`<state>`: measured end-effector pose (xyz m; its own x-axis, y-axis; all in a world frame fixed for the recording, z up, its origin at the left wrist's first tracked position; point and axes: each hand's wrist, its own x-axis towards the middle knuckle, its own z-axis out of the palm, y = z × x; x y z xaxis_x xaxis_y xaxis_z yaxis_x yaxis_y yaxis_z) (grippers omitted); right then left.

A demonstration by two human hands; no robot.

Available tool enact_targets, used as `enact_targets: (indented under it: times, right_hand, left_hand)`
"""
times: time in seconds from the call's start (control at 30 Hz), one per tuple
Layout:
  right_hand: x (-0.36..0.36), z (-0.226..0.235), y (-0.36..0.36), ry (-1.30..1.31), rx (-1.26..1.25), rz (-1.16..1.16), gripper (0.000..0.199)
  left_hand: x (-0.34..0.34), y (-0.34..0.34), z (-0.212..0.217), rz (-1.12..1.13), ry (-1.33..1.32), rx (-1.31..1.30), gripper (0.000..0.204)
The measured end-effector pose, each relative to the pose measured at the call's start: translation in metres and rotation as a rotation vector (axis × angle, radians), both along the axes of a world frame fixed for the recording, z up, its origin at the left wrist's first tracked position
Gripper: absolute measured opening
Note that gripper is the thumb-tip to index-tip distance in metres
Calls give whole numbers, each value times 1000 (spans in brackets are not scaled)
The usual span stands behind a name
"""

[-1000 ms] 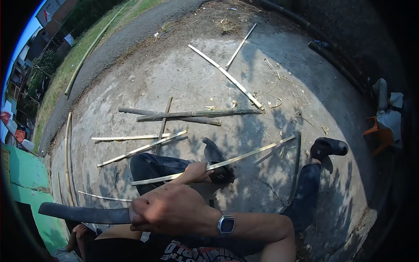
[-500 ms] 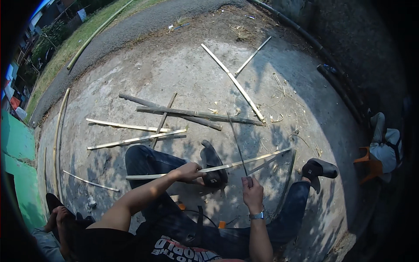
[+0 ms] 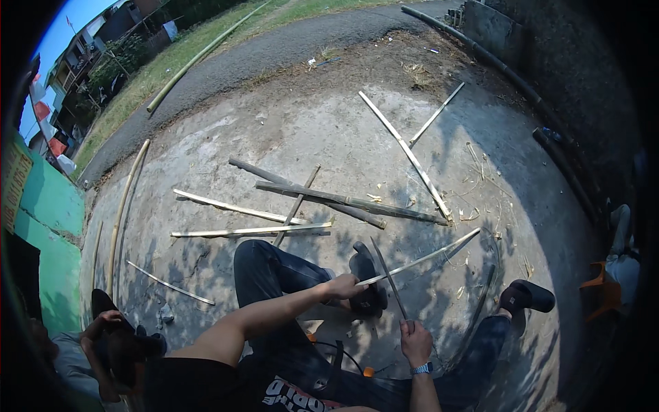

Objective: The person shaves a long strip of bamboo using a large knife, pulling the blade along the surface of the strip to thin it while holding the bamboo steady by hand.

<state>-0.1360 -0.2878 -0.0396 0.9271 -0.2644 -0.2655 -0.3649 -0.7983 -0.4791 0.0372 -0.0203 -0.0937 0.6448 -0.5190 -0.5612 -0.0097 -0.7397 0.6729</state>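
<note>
I sit on a concrete yard with my legs stretched out. My left hand grips the near end of a long pale bamboo strip that runs up and right, just above my left shoe. My right hand, a watch on its wrist, holds a long dark blade by the handle. The blade points up and away and crosses the strip near my left hand. My right shoe lies further right.
Several split bamboo strips and darker poles lie scattered on the concrete ahead. A long bamboo pole lies at the left. Another person crouches at lower left. An orange seat stands at right, near a dark wall.
A second ago my right hand held a dark curved tool close to the camera at left. It has swung right and now holds the blade over the strip; my left hand stays on the strip.
</note>
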Motion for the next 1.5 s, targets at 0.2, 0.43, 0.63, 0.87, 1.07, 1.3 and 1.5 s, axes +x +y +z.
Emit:
enact_targets:
  times: [0.2,0.43,0.63,0.87,1.07,1.3,1.5]
  right_hand:
    - [14,-14,-24,-58,-28,-77,55]
    - [-1,32,21,-7,1,157,47]
    - [1,-6,-6,-34,-84,130,42]
    - [46,-45,-79,-21,-147,-156,48]
    - [32,-3,-17,20,-4,78,51]
    - [50,-48,-95,87,-159,6,45]
    - [52,-60,-69,-5,-81,-60,43]
  left_hand:
    - [-1,1,4,-16,33,10,58]
    - [6,17,-18,13,21,18,60]
    - [0,9,24,11,84,-119,61]
    - [-13,12,15,-87,14,-90,64]
    - [-3,24,20,-93,33,-117,64]
    - [-4,56,29,-185,154,26,62]
    - [-2,62,41,-87,150,29,59]
